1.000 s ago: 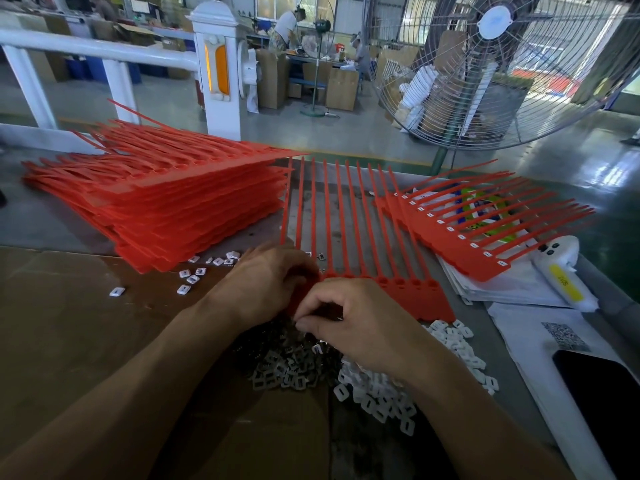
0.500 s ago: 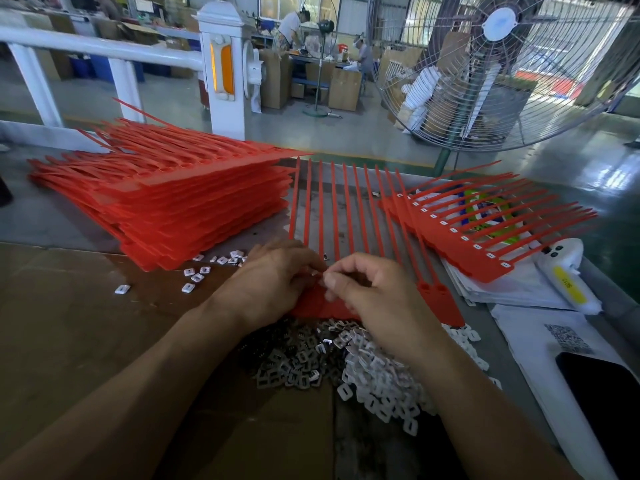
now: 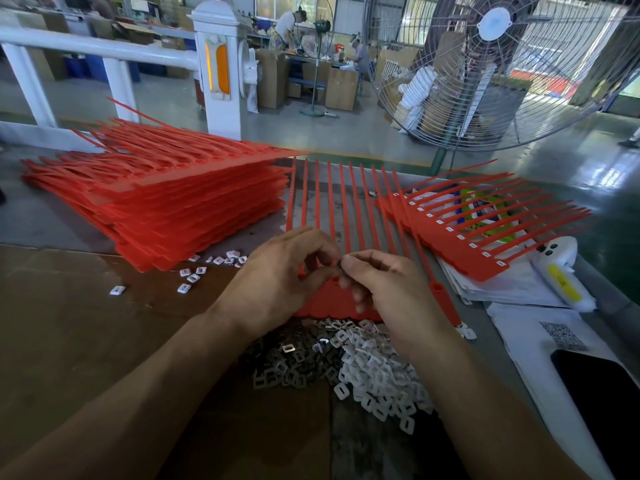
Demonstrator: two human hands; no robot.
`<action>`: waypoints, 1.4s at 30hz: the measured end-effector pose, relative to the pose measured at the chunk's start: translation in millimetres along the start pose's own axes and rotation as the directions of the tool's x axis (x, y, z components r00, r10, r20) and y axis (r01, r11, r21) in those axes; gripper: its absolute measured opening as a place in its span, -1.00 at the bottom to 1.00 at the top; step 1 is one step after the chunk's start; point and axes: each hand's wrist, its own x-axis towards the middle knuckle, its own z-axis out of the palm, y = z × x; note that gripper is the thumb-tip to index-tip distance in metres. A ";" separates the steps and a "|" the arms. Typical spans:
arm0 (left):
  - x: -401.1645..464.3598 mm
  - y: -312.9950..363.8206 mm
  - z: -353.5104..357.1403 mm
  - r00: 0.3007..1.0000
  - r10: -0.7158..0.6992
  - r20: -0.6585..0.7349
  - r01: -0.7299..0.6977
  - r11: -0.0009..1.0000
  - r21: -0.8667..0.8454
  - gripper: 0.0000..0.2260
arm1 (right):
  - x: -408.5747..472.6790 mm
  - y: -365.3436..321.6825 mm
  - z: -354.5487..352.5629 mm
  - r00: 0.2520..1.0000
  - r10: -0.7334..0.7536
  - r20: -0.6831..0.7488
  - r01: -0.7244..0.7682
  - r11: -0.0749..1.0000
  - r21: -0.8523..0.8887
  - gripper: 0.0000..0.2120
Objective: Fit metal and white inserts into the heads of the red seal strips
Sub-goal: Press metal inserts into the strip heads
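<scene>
A red comb of joined seal strips lies in front of me, its heads partly under my hands. My left hand and my right hand meet just above the heads, fingertips pinching a small dark metal insert between them. Nearer to me lie a heap of metal inserts and a heap of white inserts.
A tall stack of red strip combs fills the left. Another comb with white inserts fitted rests on papers at the right, beside a white handheld device and a black phone. Loose white inserts lie left. A large fan stands behind.
Both hands have lifted from the insert heaps up to the strip heads. The right hand came forward with an insert, and the fingertips now meet over it.
</scene>
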 end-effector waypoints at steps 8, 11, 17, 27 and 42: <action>-0.5 -1.9 0.8 0.999 0.000 -0.039 -0.001 1.000 -0.008 -0.94 | 2.1 4.1 1.6 0.998 -0.069 0.005 0.069 0.997 0.030 -0.89; 0.1 -2.9 1.7 0.998 -0.024 -0.060 0.021 0.998 -0.056 -0.96 | 1.8 4.9 2.2 0.996 -0.086 0.005 0.085 0.995 0.060 -0.87; -0.5 -2.2 3.2 0.994 -0.067 -0.081 0.055 0.988 -0.142 -0.97 | 2.0 5.3 2.3 0.995 -0.096 0.028 0.092 0.986 0.136 -0.87; 0.6 -1.9 5.4 0.978 -0.207 -0.003 0.190 0.902 -0.388 -0.97 | 1.5 3.5 -2.6 0.990 -0.117 0.073 0.111 0.990 0.085 -0.87; -0.9 -10.8 9.0 0.990 -0.133 -0.051 0.129 0.989 -0.072 -0.92 | 4.3 7.4 -4.5 0.991 -0.111 -0.068 0.111 0.994 -0.010 -0.87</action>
